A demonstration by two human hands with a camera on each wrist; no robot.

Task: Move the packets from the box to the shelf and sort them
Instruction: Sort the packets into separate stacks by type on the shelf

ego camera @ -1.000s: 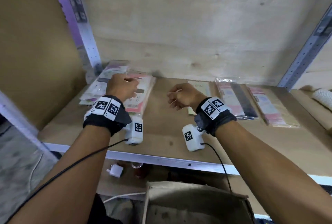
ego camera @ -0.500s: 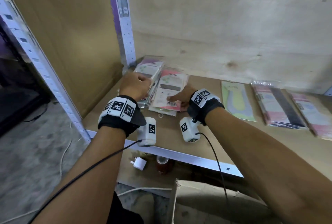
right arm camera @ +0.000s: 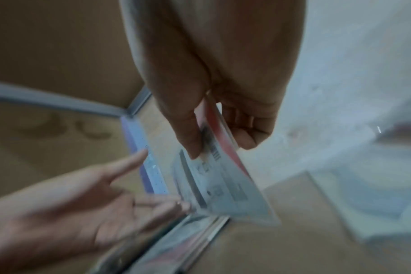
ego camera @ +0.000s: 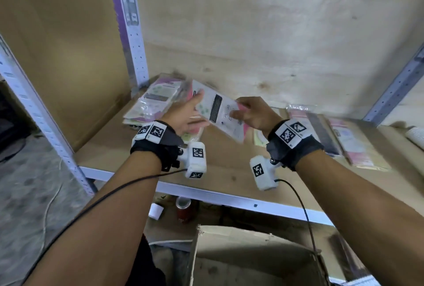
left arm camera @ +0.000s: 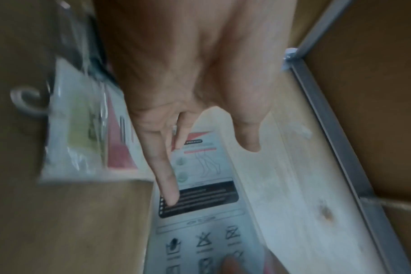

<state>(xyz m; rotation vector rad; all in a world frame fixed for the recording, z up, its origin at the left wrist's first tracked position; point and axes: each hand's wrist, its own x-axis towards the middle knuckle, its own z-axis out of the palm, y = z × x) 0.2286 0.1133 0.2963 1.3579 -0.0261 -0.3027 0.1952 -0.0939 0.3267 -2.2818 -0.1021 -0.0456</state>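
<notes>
Since half a second ago the white packet (ego camera: 220, 111) has lifted off the shelf (ego camera: 224, 166) pile; right hand (ego camera: 254, 113) pinches it, left hand (ego camera: 183, 116) touches it with straight fingers.

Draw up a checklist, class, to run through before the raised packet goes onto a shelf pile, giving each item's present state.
1. Right hand pinches the raised packet: ok.
2. Left hand free to steady it, fingers straight against its printed face: ok.
3. Packet clear of the corner pile: ok, lifted and tilted above it.
4. Matching pile chosen: cannot tell; the prints are blurred.
5. Bare shelf board available in front: ok.
6. Packets left in the box: cannot tell; its inside is dark.
</notes>
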